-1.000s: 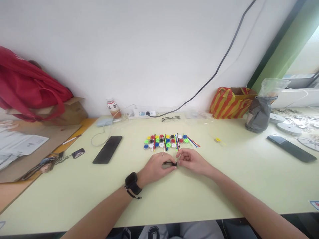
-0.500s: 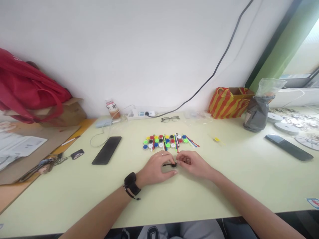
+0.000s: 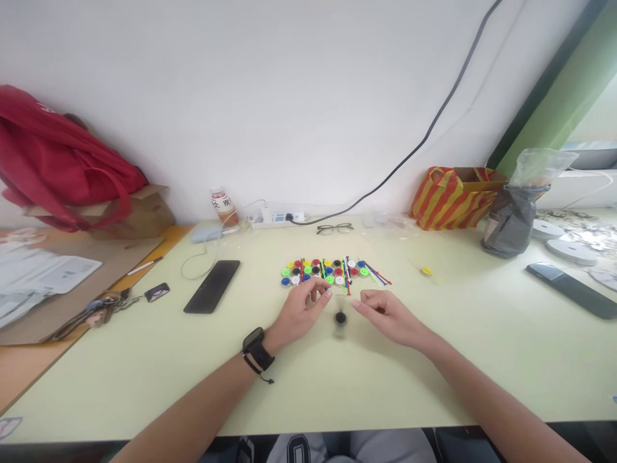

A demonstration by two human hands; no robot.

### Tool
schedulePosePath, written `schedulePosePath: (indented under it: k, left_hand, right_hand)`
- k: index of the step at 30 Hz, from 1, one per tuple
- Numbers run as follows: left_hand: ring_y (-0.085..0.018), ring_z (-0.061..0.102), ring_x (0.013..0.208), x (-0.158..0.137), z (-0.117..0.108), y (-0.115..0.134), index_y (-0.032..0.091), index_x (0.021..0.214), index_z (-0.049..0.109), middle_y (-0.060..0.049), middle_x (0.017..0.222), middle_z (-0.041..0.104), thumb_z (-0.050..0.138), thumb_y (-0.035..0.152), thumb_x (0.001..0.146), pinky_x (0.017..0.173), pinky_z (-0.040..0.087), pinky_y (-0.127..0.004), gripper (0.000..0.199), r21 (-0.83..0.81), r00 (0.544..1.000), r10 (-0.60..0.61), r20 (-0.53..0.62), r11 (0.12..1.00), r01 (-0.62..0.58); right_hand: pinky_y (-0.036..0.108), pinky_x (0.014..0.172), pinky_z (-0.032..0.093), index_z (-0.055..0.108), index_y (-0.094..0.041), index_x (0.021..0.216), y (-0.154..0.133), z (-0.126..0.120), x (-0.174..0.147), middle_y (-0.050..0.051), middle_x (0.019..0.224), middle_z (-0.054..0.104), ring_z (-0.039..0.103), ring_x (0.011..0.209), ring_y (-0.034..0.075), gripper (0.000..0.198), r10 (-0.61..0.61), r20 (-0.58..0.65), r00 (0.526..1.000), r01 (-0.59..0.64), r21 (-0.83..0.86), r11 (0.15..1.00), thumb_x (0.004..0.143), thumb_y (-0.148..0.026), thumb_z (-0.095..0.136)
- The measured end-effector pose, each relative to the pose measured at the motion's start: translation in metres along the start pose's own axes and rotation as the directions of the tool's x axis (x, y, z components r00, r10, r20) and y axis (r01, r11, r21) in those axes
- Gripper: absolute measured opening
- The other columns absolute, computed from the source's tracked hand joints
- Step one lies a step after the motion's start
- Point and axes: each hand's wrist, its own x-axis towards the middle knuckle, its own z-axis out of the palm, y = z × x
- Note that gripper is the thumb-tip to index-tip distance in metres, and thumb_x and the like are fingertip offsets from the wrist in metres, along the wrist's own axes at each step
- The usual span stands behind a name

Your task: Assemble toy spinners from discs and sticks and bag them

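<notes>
Black at its centre, the small disc (image 3: pixel 340 317) sits on the table (image 3: pixel 308 386) between our loosely parted, seemingly empty left hand (image 3: pixel 299 313) and our curled right hand (image 3: pixel 391 317), whose contents, if any, we cannot tell; it lies slightly towards us, touching neither, neither clearly nearer, its blurred streak pointing fore and aft.

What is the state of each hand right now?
Left hand: loosely open, no object visible in it.
Right hand: curled mostly closed, no object visible in it.

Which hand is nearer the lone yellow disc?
Right. The right hand is in front and left of the lone yellow disc; the left hand lies farther left.
</notes>
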Motion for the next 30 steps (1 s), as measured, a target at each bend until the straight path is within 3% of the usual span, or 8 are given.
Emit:
schedulePosePath:
  k: [3,8,12,18,26,30]
  left_hand:
    - [-0.014,0.052,0.074,0.000,0.000,-0.001,0.021,0.112,0.065,0.000,0.085,0.061,0.056,0.040,0.102,0.064,0.040,-0.027,0.024,-0.005,1.000,-0.016,0.005,1.000,0.016]
    - [-0.015,0.053,0.075,0.000,0.001,-0.001,0.021,0.112,0.066,0.000,0.089,0.063,0.057,0.039,0.102,0.065,0.041,-0.027,0.023,0.006,1.000,-0.005,0.018,1.000,0.005]
    - [-0.016,0.055,0.078,-0.001,0.000,0.001,0.021,0.112,0.067,-0.001,0.092,0.066,0.058,0.037,0.101,0.068,0.042,-0.028,0.021,0.015,1.000,0.008,0.020,1.000,-0.008]
    - [-0.016,0.056,0.077,-0.002,0.000,0.002,0.021,0.112,0.067,-0.001,0.089,0.065,0.059,0.034,0.100,0.069,0.042,-0.028,0.019,0.038,0.999,0.004,0.047,0.999,-0.005]
    - [-0.016,0.056,0.076,-0.003,0.002,0.002,0.022,0.109,0.068,-0.001,0.087,0.065,0.058,0.035,0.100,0.069,0.042,-0.030,0.019,0.058,0.998,0.017,0.062,0.998,-0.021]
    - [-0.017,0.056,0.077,-0.003,0.002,0.002,0.022,0.109,0.068,-0.002,0.088,0.066,0.057,0.035,0.100,0.068,0.042,-0.029,0.020,0.058,0.998,0.012,0.064,0.998,-0.015]
  right_hand:
    - [0.028,0.056,0.034,0.037,-0.020,0.058,-0.003,-0.003,0.001,-0.003,0.066,0.038,0.037,0.057,0.012,0.055,-0.030,-0.038,0.999,0.032,0.049,0.998,0.104,-0.048,0.051]
    - [0.030,0.066,0.045,0.068,-0.022,0.093,0.001,0.001,-0.001,0.002,0.084,0.060,0.054,0.074,0.017,0.014,-0.156,-0.071,0.985,0.149,-0.085,0.985,0.099,-0.033,0.062]
    - [0.041,0.094,0.051,0.071,-0.027,0.123,0.003,0.008,-0.003,0.009,0.111,0.063,0.059,0.105,0.024,0.026,-0.282,0.000,0.959,0.275,-0.223,0.935,0.098,-0.029,0.064]
    - [0.044,0.096,0.051,0.076,-0.029,0.116,0.004,0.011,-0.003,0.009,0.111,0.063,0.057,0.110,0.026,0.022,-0.286,0.115,0.951,0.308,-0.308,0.900,0.102,-0.027,0.060]
    - [0.039,0.090,0.053,0.072,-0.024,0.100,0.008,0.014,0.000,0.007,0.102,0.072,0.062,0.103,0.024,0.010,-0.302,0.103,0.948,0.317,-0.191,0.929,0.100,-0.022,0.062]
    - [0.035,0.084,0.053,0.067,-0.023,0.093,0.008,0.019,0.000,0.005,0.094,0.073,0.065,0.093,0.021,0.013,-0.280,0.085,0.956,0.290,-0.162,0.943,0.099,-0.017,0.057]
